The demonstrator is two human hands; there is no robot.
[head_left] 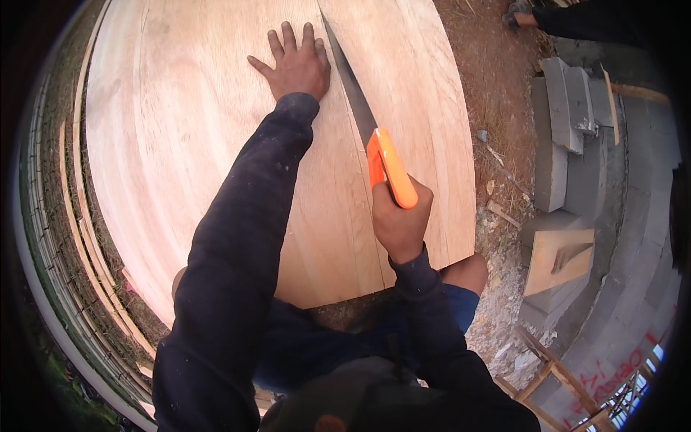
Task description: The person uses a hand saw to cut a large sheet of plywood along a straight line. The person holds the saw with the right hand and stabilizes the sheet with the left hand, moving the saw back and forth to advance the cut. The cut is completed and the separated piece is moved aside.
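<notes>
A large plywood sheet (165, 129) fills the middle of the view, over my bare knees. My left hand (295, 66) presses on its upper part, fingers spread, just left of the saw's blade. My right hand (403, 223) is closed on the orange handle of a hand saw (392, 162). The dark blade (349, 79) runs up from the handle to the top of the frame along a straight line in the sheet. The lower part of the handle is hidden by my fingers.
At the right stand grey blocks (554, 173) and a block wall (640, 216), with a small board (543, 277) holding a trowel (568, 255) and a wooden frame (547, 385) below. Another person's leg (576, 18) shows top right. Long timber strips (83, 216) lie at left.
</notes>
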